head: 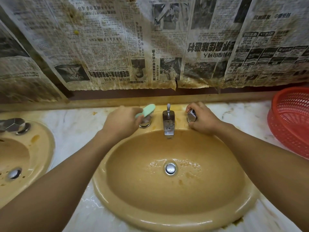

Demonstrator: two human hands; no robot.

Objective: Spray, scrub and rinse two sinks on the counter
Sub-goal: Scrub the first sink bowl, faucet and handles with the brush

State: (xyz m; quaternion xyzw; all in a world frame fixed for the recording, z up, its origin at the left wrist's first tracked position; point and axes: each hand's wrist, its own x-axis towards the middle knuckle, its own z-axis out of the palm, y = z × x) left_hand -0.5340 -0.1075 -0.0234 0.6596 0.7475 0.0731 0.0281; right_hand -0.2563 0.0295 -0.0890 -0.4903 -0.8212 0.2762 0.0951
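Note:
A tan oval sink (117, 195) fills the middle of the view, with foamy water around its chrome drain (170, 168). A chrome faucet (168, 122) stands at its back rim. My left hand (122, 122) grips a pale green scrub brush (145, 110) over the left tap handle (145, 123), which is mostly hidden. My right hand (203, 118) curls round the faceted chrome right tap handle (191, 115). A second tan sink (40, 148) lies at the left edge, with its own chrome handle (14, 125).
A red plastic basket (291, 121) sits on the marble counter (76, 129) at the right. Stained newspaper (150, 47) covers the wall behind the sinks. A wooden ledge (100, 102) runs along the back of the counter.

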